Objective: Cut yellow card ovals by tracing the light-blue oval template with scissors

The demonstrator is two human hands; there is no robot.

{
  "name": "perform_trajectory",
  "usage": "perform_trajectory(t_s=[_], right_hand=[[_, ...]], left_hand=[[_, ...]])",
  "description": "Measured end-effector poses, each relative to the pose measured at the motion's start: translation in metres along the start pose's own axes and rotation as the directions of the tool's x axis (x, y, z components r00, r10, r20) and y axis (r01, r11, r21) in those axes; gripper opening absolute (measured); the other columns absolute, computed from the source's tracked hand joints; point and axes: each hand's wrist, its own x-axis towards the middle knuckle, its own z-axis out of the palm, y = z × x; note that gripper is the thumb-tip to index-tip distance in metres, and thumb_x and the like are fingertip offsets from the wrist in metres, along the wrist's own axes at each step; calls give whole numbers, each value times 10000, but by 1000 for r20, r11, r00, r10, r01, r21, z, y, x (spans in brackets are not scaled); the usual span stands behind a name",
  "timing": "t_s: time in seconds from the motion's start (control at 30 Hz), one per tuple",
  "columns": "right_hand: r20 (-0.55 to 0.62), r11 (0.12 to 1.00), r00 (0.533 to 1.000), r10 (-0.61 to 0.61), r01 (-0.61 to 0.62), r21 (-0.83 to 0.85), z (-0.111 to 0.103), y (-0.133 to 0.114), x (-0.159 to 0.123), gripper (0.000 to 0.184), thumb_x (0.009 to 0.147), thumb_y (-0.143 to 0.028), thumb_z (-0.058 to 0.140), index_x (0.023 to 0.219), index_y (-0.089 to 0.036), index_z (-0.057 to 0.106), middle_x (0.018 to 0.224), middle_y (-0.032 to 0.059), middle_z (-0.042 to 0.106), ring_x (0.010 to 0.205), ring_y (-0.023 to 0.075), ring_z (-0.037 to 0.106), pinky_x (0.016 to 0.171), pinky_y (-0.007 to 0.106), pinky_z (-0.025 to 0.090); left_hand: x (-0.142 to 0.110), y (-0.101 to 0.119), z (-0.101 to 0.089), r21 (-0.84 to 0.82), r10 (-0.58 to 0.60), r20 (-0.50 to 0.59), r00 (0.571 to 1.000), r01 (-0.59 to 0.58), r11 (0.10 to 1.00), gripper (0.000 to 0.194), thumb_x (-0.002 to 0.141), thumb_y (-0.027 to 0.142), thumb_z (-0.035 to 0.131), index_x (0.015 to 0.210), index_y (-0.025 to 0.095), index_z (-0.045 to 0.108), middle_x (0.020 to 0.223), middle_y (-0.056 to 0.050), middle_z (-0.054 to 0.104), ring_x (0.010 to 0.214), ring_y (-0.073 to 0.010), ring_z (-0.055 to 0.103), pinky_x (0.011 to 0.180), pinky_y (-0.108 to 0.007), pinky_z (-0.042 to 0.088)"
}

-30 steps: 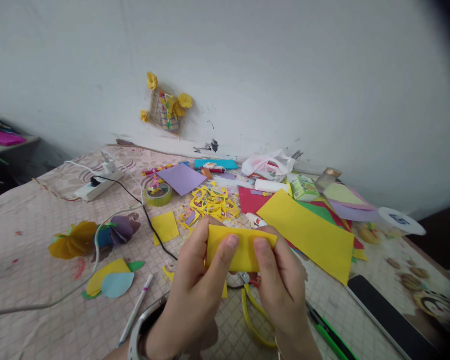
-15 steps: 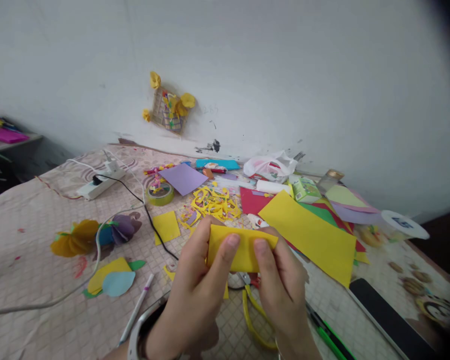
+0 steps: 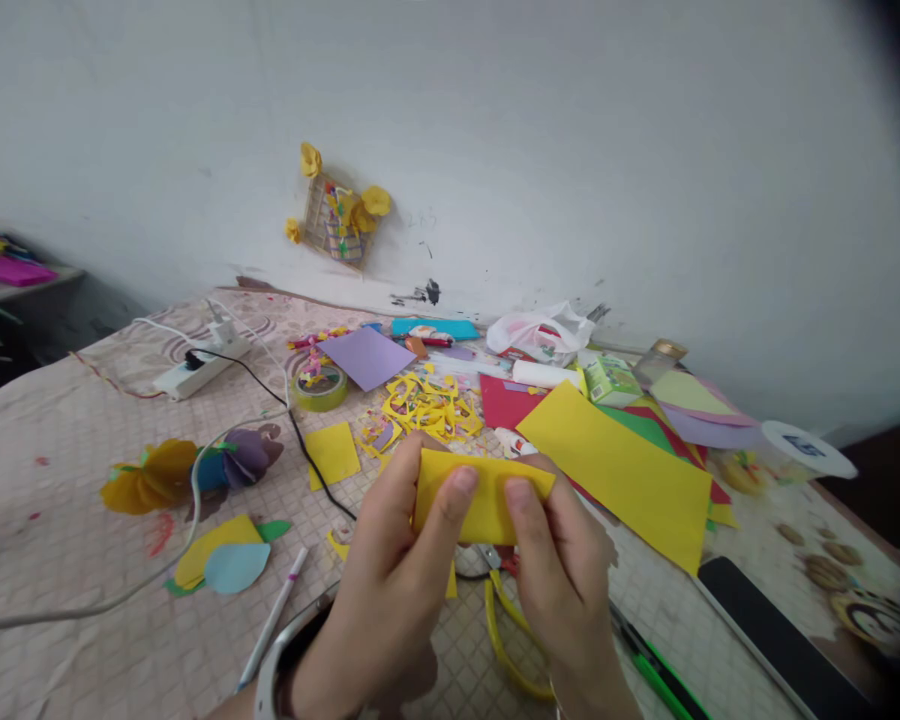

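Observation:
Both hands hold a small folded piece of yellow paper (image 3: 489,500) above the table. My left hand (image 3: 401,560) pinches its left end, thumb on the near face and fingers behind. At the right end my right hand (image 3: 562,560) grips it the same way, with the two thumbs a little apart. Yellow-handled scissors (image 3: 504,640) lie on the tabletop below, partly hidden by my right hand. A heap of yellow paper scraps (image 3: 431,405) is just beyond the hands, and a yellow paper square (image 3: 334,455) rests to the left.
Large yellow paper (image 3: 622,470) covers red and green sheets at right. A phone (image 3: 780,630) and green cutter (image 3: 664,670) lie near front right. At left are a power strip (image 3: 202,370), cables, paper flowers (image 3: 157,477) and a white pen (image 3: 274,615). Tape (image 3: 321,390) stands farther back.

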Motion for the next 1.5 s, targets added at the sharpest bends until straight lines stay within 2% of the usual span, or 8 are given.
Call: perform_trajectory(t_s=[0.17, 0.27, 0.4, 0.6, 0.87, 1.23, 1.4, 1.5], right_hand=[[21, 999, 999, -32, 31, 39, 1, -7, 4, 167, 977, -224, 488, 824, -252, 551, 645, -75, 559, 533, 81, 522, 513, 143, 444], [26, 999, 999, -33, 32, 44, 1, -5, 4, 138, 975, -220, 496, 873, -258, 581, 689, -68, 608, 593, 87, 572, 570, 148, 469], [8, 998, 1000, -11, 11, 64, 1, -2, 3, 92, 951, -238, 549, 954, -259, 639, 844, -34, 700, 751, 124, 633, 683, 190, 499], [38, 954, 999, 37, -47, 295, 1, -3, 7, 114, 939, -230, 569, 860, -246, 650, 793, -13, 646, 725, 161, 608, 662, 251, 506], [52, 910, 996, 70, -85, 407, -2, -1, 8, 114, 931, -189, 601, 887, -282, 650, 799, -39, 607, 732, 115, 574, 656, 176, 491], [57, 903, 996, 73, -90, 421, 0, -1, 11, 115, 920, -175, 600, 864, -261, 653, 773, -26, 609, 698, 129, 576, 620, 197, 497], [93, 886, 989, 114, -144, 440, -2, 1, 9, 113, 925, -187, 610, 876, -279, 653, 776, -42, 603, 707, 111, 563, 628, 167, 479], [118, 885, 983, 139, -177, 431, -2, 1, 8, 144, 924, -187, 612, 960, -315, 666, 849, -45, 643, 764, 112, 595, 659, 171, 488]], left_hand=[[-1, -5, 1, -46, 3, -41, 999, -5, 999, 229, 823, 424, 635, 916, 219, 591, 934, -77, 644, 852, -228, 591, 640, -297, 517], [-1, -2, 2, -54, 3, -46, 999, -6, 999, 238, 810, 422, 656, 925, 219, 607, 954, -80, 659, 889, -243, 604, 684, -316, 531], [1, 4, 1, -36, -8, -37, 999, 7, 999, 231, 812, 420, 650, 896, 209, 609, 902, -69, 649, 827, -223, 589, 666, -310, 515], [5, 3, -6, 1, 35, 38, 999, -35, 999, 205, 858, 376, 590, 760, 198, 563, 683, -1, 532, 606, -139, 457, 518, -244, 406], [6, 2, -4, -8, 68, 98, 993, -67, 998, 258, 886, 356, 574, 704, 206, 469, 665, 22, 459, 598, -128, 417, 525, -246, 375], [4, 5, -6, 16, 102, 63, 993, -103, 995, 210, 891, 311, 561, 726, 188, 524, 658, 31, 468, 573, -105, 410, 486, -207, 365], [5, 5, -4, 19, 75, 76, 994, -77, 997, 217, 890, 322, 554, 724, 194, 500, 678, 23, 479, 600, -116, 428, 519, -219, 393], [4, 6, -5, 38, 79, 72, 994, -82, 996, 222, 878, 318, 559, 707, 197, 487, 652, 26, 458, 574, -114, 412, 493, -218, 377]])
